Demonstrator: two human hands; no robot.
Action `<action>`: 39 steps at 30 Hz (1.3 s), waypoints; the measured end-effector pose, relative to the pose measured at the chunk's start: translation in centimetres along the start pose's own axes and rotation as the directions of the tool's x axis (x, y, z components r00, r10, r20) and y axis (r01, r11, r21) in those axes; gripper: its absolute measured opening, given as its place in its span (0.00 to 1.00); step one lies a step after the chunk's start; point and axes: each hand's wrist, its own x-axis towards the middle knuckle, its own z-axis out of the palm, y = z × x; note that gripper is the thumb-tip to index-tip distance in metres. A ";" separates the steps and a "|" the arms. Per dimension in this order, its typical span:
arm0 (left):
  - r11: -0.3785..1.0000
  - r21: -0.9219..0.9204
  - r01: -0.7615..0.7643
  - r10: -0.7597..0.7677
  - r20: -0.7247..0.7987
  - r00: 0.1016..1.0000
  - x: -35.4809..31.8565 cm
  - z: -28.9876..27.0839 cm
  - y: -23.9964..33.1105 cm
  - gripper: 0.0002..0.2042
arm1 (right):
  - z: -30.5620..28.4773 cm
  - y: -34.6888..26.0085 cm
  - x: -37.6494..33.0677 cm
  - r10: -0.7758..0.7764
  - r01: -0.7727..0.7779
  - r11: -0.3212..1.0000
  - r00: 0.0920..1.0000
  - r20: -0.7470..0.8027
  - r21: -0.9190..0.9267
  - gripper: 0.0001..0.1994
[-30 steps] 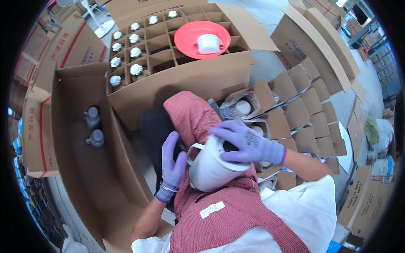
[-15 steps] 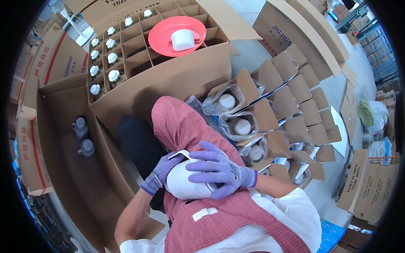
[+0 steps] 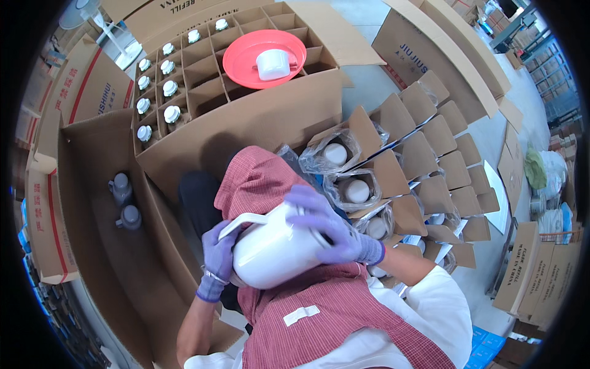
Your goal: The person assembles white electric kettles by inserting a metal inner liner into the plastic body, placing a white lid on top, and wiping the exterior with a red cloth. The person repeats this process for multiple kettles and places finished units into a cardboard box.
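Observation:
Across my lap lies a glossy white vacuum jug (image 3: 276, 253), tilted on its side with its handle (image 3: 244, 220) toward the upper left. My left hand (image 3: 219, 247), in a purple knitted glove, is closed round the left end near the handle. At the other end my right hand (image 3: 326, 222), gloved alike and slightly blurred, has its fingers curled over the jug's dark opening. A red checked apron (image 3: 258, 181) covers my knee beneath it.
A divided carton (image 3: 270, 120) holds several white-capped bottles (image 3: 172, 114); on it rests a red basin (image 3: 236, 61) with a white cup-like part (image 3: 273, 64). At left, an open carton (image 3: 117, 270) contains two grey jugs (image 3: 129, 217). Right, open boxes (image 3: 390, 172) hold bagged white-topped items (image 3: 356, 191).
The jug has turned in my hands, so more of its long side shows and the handle stands out at upper left. My right hand has shifted toward its opening end.

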 end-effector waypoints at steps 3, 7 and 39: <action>0.754 0.437 -0.491 0.493 0.118 0.862 -0.6 0.6 3.0 0.16 | 2.2 2.6 -0.4 0.726 -0.454 0.501 0.684 -0.073 0.737 0.25; 0.888 0.267 -0.374 0.384 0.016 0.923 -0.1 -0.9 1.0 0.14 | 1.4 3.0 1.2 0.578 -0.524 0.796 0.806 -0.125 0.303 0.24; 0.366 0.626 -0.689 0.868 0.037 0.495 3.0 -6.5 12.5 0.08 | 5.7 7.5 13.4 0.486 -0.255 0.663 0.862 -0.145 0.704 0.27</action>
